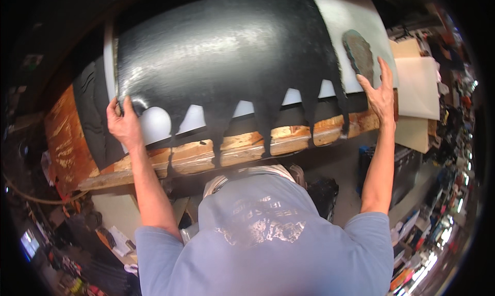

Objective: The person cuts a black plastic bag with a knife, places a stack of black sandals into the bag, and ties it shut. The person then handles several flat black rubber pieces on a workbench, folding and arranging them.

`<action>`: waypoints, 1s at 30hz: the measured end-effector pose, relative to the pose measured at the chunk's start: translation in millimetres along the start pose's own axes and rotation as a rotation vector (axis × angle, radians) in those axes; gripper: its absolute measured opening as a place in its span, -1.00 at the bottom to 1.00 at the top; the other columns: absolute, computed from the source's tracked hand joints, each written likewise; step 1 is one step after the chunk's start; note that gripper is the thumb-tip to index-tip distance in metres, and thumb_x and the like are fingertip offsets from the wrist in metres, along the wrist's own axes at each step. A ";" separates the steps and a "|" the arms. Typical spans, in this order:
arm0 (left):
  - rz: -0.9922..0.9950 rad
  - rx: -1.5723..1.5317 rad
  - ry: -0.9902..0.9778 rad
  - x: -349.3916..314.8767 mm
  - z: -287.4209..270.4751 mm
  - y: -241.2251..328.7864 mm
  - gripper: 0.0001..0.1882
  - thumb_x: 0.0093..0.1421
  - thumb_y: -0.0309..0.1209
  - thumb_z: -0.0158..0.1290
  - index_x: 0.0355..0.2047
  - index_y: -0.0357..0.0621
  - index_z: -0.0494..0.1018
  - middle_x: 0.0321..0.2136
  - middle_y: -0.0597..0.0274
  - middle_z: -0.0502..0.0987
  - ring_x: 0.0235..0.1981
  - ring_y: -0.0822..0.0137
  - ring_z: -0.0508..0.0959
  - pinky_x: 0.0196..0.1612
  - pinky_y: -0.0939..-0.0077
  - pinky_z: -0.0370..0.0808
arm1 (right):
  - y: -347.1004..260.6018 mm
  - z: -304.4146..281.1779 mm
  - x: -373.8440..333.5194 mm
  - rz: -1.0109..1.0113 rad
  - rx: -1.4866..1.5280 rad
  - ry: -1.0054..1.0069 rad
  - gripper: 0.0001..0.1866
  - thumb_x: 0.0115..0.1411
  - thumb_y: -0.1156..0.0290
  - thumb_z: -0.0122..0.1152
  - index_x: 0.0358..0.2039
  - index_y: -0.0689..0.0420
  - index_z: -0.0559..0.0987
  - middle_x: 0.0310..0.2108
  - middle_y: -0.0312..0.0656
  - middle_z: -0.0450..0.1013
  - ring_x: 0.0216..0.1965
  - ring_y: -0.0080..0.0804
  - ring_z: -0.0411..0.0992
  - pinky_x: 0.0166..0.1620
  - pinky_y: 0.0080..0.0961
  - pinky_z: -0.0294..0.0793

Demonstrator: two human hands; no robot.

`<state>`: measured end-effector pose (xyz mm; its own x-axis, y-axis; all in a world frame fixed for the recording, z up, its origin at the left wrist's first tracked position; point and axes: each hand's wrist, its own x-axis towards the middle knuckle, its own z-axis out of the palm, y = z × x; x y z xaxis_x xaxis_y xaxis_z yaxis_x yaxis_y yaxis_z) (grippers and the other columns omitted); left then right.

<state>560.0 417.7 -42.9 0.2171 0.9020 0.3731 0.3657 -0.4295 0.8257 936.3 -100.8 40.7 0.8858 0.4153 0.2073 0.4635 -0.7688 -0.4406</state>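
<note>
A large, shiny black sheet [221, 54] with curved cut-outs along its near edge lies over a white board [330, 2]. At its near left corner is my left hand [125, 127], thumb and fingers closed on the sheet's edge. Strips between the cut-outs hang over the wooden bench edge [240, 147]. On the right part of the board lies a grey-brown, shoe-sole-shaped piece [359, 54] with a greenish rim. My right hand [381, 97] is just beside its near end, thumb and fingers apart, holding nothing.
Left of the sheet, another dark, wrinkled sheet [98, 110] drapes over the bench's worn orange-brown wood [64, 136]. Pale flat sheets [417, 87] stick out beyond the bench on the right. Below them stands a dark box [405, 172]. Cluttered goods line the right side.
</note>
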 end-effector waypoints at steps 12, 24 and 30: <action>0.471 0.328 -0.216 -17.0 -13.9 22.1 -0.65 0.22 -0.63 0.17 0.03 -0.24 0.57 0.05 -0.04 0.60 0.10 -0.10 0.56 0.17 0.14 0.50 | 30.7 31.0 63.4 -0.090 0.005 -0.151 -0.03 0.08 0.19 0.56 0.46 0.17 0.31 0.46 0.19 0.20 0.45 0.01 0.23 0.45 -0.23 0.21; 0.376 0.253 -0.177 -29.0 -13.3 25.0 -0.56 0.23 -0.67 0.15 0.13 -0.26 0.50 0.09 -0.06 0.58 0.22 -0.20 0.49 0.26 0.03 0.45 | -201.9 73.4 -10.3 -0.094 0.689 -0.330 -0.05 -0.04 0.45 0.57 0.41 0.22 0.38 0.41 0.09 0.30 0.39 -0.13 0.32 0.42 -0.25 0.30; 0.279 0.178 -0.194 -29.5 -15.8 27.6 -0.52 0.22 -0.73 0.07 0.18 -0.30 0.47 0.09 -0.08 0.58 0.25 -0.21 0.46 0.27 0.02 0.43 | -318.0 152.7 -0.2 -0.782 0.336 -0.396 0.04 -0.17 0.26 0.57 0.39 0.16 0.38 0.41 0.33 0.18 0.39 0.33 0.22 0.38 0.05 0.33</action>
<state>549.4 380.0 -24.5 0.4914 0.7316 0.4725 0.4163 -0.6739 0.6104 785.1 217.8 47.4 0.2250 0.9374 0.2659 0.8380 -0.0469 -0.5436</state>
